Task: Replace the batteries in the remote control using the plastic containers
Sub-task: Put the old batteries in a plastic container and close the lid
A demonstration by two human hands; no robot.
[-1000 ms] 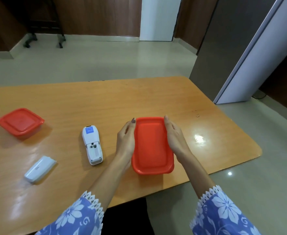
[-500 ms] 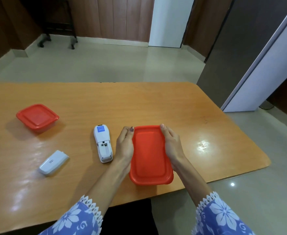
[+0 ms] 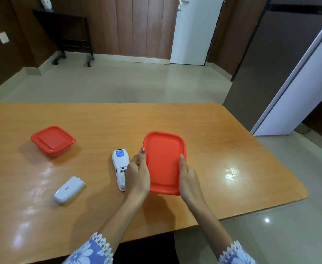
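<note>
A red rectangular plastic container [image 3: 164, 161] with its lid on sits on the wooden table [image 3: 232, 168]. My left hand [image 3: 138, 173] grips its left side and my right hand [image 3: 187, 174] grips its right side. A white remote control [image 3: 119, 164] lies face down just left of my left hand, its battery compartment uncovered. Its white battery cover [image 3: 69, 189] lies apart, further left. A second red lidded container [image 3: 53, 140], square, stands at the far left.
The table's right edge and front edge are near the held container. Beyond the table lie a tiled floor, a white door [image 3: 194, 31], a dark stand [image 3: 70, 35] and a grey cabinet [image 3: 282, 58] at the right.
The camera view has tilted up. Both hands slid toward the near end of the rectangular container while keeping hold of its sides. Other objects have not moved on the table.
</note>
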